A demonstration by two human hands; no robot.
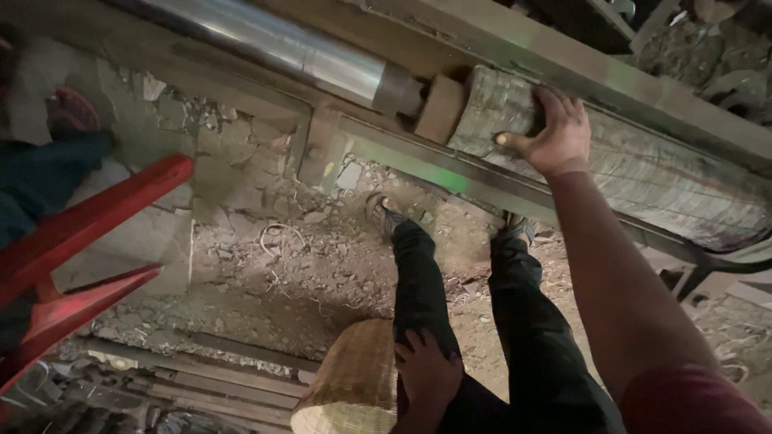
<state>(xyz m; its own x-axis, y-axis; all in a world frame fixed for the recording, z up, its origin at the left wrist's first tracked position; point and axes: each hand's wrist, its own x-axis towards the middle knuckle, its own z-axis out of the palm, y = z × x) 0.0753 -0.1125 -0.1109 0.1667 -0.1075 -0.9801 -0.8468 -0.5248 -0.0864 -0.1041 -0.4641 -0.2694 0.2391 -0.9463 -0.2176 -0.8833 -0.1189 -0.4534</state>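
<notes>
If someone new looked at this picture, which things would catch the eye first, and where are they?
The right hand rests flat on a long grey log that lies in a metal frame at the upper right, next to a shiny steel cylinder at the top. At the left edge, bright red metal bars stand out against the rubble floor. At the bottom centre, the left hand rests on the thigh, beside a woven basket.

Black trousers (482,321) are worn, w/ dark sandals (384,213) on both feet; a dark red short sleeve (691,402) is seen at lower right.
</notes>
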